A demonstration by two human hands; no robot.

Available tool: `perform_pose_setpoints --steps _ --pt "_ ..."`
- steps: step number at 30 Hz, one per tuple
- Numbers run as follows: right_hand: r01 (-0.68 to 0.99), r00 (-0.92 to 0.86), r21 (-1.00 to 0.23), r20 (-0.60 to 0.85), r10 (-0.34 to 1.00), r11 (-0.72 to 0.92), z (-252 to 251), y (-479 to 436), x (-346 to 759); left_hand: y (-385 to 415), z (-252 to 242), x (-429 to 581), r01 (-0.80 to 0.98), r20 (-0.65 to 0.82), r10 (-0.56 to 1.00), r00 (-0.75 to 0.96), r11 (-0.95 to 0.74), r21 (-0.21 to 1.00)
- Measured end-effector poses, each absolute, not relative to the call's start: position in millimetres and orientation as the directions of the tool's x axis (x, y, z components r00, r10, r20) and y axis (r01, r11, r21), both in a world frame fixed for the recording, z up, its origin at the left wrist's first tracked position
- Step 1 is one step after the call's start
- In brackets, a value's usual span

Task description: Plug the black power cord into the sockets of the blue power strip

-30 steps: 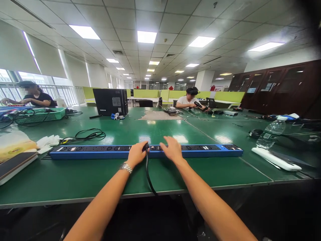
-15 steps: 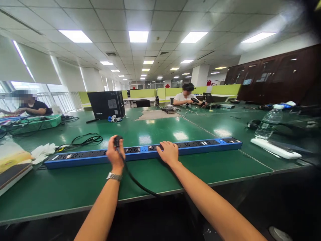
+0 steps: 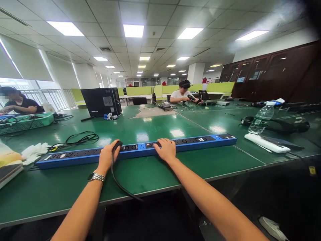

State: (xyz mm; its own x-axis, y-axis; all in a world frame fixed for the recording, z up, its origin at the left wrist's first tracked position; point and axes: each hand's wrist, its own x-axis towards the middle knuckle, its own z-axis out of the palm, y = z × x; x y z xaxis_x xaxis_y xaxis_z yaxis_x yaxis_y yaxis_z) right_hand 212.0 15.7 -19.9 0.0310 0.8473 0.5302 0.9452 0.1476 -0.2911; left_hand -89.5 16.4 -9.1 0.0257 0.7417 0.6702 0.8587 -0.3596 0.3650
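A long blue power strip (image 3: 195, 146) with black sockets lies across the green table in front of me. My left hand (image 3: 107, 155) is closed around a black plug (image 3: 118, 144), low over the strip's left-middle part. Whether the plug sits in a socket is hidden by the fingers. From it a black cable (image 3: 115, 177) curves down past the table's front edge. My right hand (image 3: 167, 149) grips the strip near its middle, fingers over the top and thumb on the near side.
Beyond the strip lie a coiled black cable (image 3: 82, 138) and a computer case (image 3: 101, 103). White tissue (image 3: 35, 153) and a green basket (image 3: 37, 123) are at left. A water bottle (image 3: 262, 117) and a white device (image 3: 267, 144) stand right. Two people (image 3: 182, 95) sit farther off.
My left hand has lowered the plug from above the strip down to its sockets, turning over as it went. The right hand stays on the strip. The view has shifted slightly.
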Motion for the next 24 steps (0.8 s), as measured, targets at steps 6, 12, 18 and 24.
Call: perform_pose_setpoints --steps 6,12,18,24 --pt "0.944 0.031 -0.291 0.546 0.837 0.154 -20.2 16.1 212.2 10.2 -5.9 -98.4 0.893 0.661 0.749 0.043 -0.326 0.31" --pt "0.943 0.037 -0.293 0.557 0.83 0.155 -21.2 17.2 211.7 9.1 -2.0 -86.6 0.91 0.626 0.771 0.118 -0.336 0.243" --pt "0.945 0.042 -0.289 0.566 0.823 0.151 -22.0 17.4 211.3 9.6 -3.5 -87.1 0.931 0.605 0.791 0.087 -0.281 0.234" --pt "0.942 0.044 -0.298 0.571 0.82 0.157 -22.3 18.2 211.6 13.9 -13.0 -94.0 0.926 0.603 0.791 0.103 -0.298 0.233"
